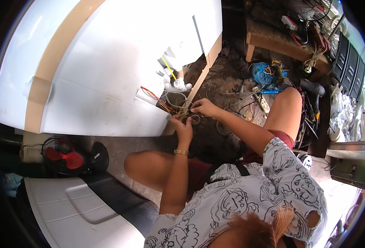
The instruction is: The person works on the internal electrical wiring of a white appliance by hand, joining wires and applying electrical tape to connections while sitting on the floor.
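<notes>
Reddish hair (248, 229) and a patterned shirt (240, 194) fill the bottom of my feed. Work spot: coloured wires (151, 96) coming out of an opening at the lower edge of the big white appliance body (104, 78), bunching in front of the crossed legs. Right hand (204, 107): fingers curled, tips nearly together at the bunch, seemingly pinching a strand. Left hand (182, 126): thumb and index parted, tips at the bunch's near side; can't tell if it grips anything. Pale ring (195, 119) just beside both; can't tell what supports it.

Progress, my judgement: partway. Done: opening exposed, wires out where I see both hands reach them. Left: bunch looks untidy, not tucked in; joints too small for me to check. Blue screwdriver (269, 91) and white power strip (262, 99) lie off right, neither in hand.
</notes>
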Tool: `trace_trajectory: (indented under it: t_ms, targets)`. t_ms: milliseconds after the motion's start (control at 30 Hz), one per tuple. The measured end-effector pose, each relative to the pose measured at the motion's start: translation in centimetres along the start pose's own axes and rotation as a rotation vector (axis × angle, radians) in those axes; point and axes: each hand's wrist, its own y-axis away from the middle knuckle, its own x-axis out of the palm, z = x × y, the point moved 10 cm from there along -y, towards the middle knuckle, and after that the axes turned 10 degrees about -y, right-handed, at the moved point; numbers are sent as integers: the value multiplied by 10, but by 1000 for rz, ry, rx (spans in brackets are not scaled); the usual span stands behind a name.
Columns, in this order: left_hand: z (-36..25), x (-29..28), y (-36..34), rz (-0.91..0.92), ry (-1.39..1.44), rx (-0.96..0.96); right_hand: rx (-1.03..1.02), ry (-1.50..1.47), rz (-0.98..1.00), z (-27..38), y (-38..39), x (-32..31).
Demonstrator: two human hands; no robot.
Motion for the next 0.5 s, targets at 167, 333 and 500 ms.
trace_trajectory:
  t_ms: [167, 333, 500]
  targets:
    - [0, -5, -7, -16, -79, 28, -73, 98, 6, 18, 3, -7]
    - [26, -1, -15, 75, 347, -327, -129, 215, 91, 32, 16, -2]
    - [30, 7, -42, 165, 824, -301, -585, 482, 156, 74, 43, 23]
